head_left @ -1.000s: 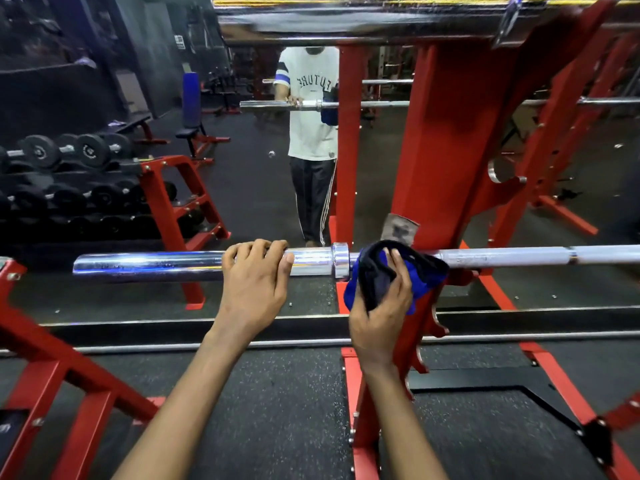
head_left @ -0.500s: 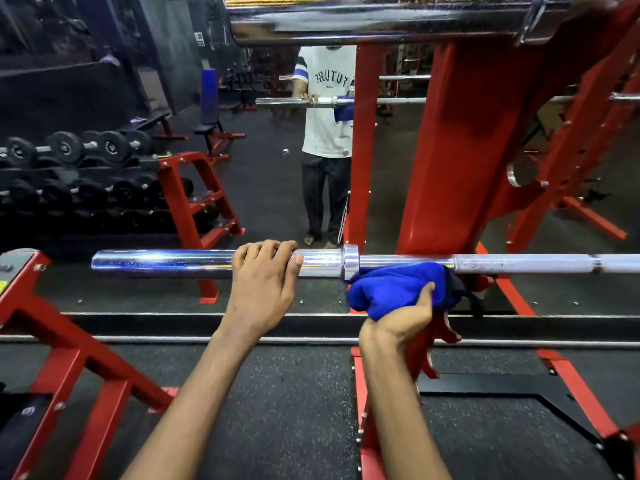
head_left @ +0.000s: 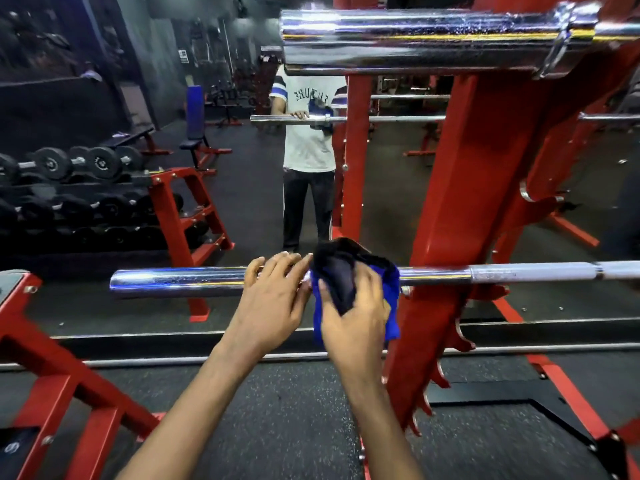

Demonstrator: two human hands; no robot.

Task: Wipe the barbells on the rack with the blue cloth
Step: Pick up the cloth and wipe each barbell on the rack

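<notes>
Red steel rack [head_left: 460, 188]: upright post stands right of centre and carries two barbells on its hooks. Mirror wall behind it reflects the person and the bars.

Upper barbell [head_left: 415, 39]: thick chrome sleeve across the top edge of the view, resting on the rack's top hook.

Lower barbell [head_left: 180, 280]: horizontal on a lower hook, chrome sleeve reaching left of the post, thinner shaft running off to the right.

Dumbbell rack [head_left: 173, 209]: far left, black dumbbells in rows on red shelves.

Blue cloth [head_left: 389, 299]: bunched over the lower barbell at the collar, just left of the post; dark folds on top, blue tail hanging below the bar.

Right hand [head_left: 356, 317]: fingers closed around the cloth, pressing it against the bar.

Left hand [head_left: 273, 299]: resting on the sleeve just beside the cloth, fingers loosely curled over the top, not fully closed.
</notes>
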